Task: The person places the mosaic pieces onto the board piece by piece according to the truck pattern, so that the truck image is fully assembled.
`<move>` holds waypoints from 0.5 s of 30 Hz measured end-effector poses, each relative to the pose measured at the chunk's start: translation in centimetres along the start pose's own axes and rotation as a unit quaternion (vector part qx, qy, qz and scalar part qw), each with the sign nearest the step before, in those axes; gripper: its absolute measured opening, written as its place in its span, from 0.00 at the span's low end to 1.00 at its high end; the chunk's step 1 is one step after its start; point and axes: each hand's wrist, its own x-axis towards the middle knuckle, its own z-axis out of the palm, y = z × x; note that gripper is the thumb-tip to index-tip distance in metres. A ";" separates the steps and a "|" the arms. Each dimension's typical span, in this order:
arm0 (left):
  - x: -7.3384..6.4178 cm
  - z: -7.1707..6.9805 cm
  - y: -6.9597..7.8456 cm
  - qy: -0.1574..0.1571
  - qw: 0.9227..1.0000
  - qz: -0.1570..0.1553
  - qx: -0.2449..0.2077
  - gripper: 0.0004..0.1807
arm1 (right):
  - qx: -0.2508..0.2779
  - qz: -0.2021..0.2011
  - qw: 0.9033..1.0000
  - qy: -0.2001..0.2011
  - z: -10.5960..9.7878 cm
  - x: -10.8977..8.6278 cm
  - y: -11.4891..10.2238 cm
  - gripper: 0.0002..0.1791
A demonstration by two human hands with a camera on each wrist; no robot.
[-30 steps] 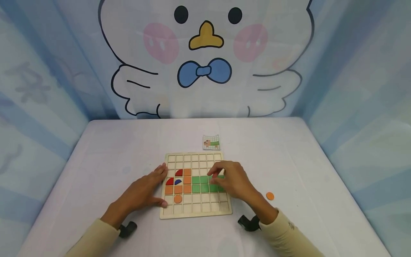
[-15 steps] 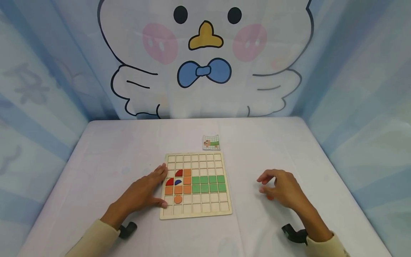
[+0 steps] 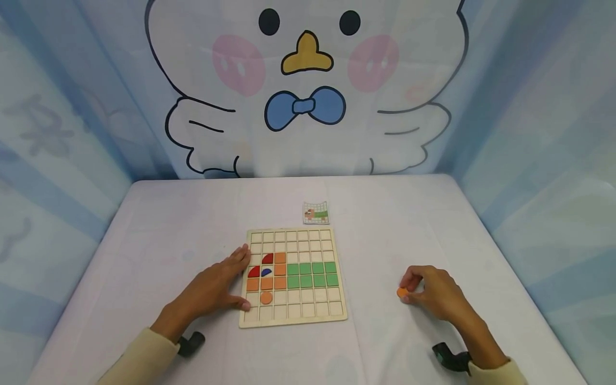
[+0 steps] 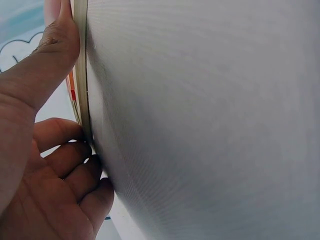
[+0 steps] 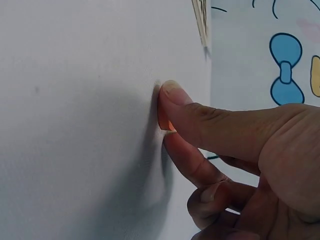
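Note:
My right hand (image 3: 435,293) pinches an orange round disc (image 3: 402,292) between thumb and finger at the table's right. The right wrist view shows the disc (image 5: 165,119) tilted, close against the white cloth. My left hand (image 3: 212,286) rests along the left edge of a wooden grid board (image 3: 300,315), its thumb and fingers spread apart and touching the rim (image 4: 82,60). On the board lie green squares (image 3: 305,280), orange squares (image 3: 280,258), red quarter-round pieces (image 3: 254,271), a blue half-round piece (image 3: 266,272) and another orange disc (image 3: 266,298).
A small picture card (image 3: 315,213) with a coloured grid pattern lies just behind the board. White cloth (image 3: 375,224) covers the table. A printed curtain (image 3: 308,144) hangs along its back edge and sides. Each wrist carries a black camera mount (image 3: 451,357).
From over the green squares, my right hand has moved right to the loose orange disc and now pinches it. The left hand has stayed at the board's edge.

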 end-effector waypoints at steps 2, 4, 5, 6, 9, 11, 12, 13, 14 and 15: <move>0.0 0.0 0.0 0.001 1.000 0.000 0.000 0.68 | 0.002 -0.008 1.000 0.000 0.2 0.2 -0.1 0.15; 0.0 0.0 0.0 0.001 1.000 0.000 0.000 0.68 | 0.011 -0.020 1.000 -0.003 0.3 0.4 -0.3 0.16; 0.0 0.0 -0.1 0.000 1.000 -0.002 -0.002 0.68 | 0.020 -0.027 0.999 -0.007 0.4 0.5 -0.5 0.16; 0.0 0.0 -0.1 0.000 1.000 -0.002 -0.002 0.68 | 0.029 -0.036 0.999 -0.011 0.5 0.7 -0.7 0.16; 0.0 0.0 -0.1 0.000 1.000 -0.002 0.000 0.68 | 0.057 -0.063 0.996 -0.019 0.8 1.1 -1.3 0.15; 0.0 0.0 -0.1 0.000 1.000 -0.002 -0.001 0.68 | 0.072 -0.080 0.994 -0.020 1.1 1.4 -2.0 0.14; 0.0 0.0 -0.1 0.000 1.000 -0.001 0.000 0.68 | 0.078 -0.087 0.993 -0.020 1.3 1.6 -2.4 0.13; 0.0 0.0 -0.1 0.000 1.000 -0.001 0.000 0.68 | 0.084 -0.093 0.992 -0.018 1.5 1.7 -2.9 0.12; 0.0 0.0 -0.1 0.000 1.000 -0.001 0.001 0.68 | 0.091 -0.101 0.991 -0.017 1.7 1.9 -3.4 0.12; 0.0 0.1 -0.1 0.001 1.000 -0.001 0.002 0.68 | 0.097 -0.107 0.989 -0.016 2.0 2.1 -4.0 0.11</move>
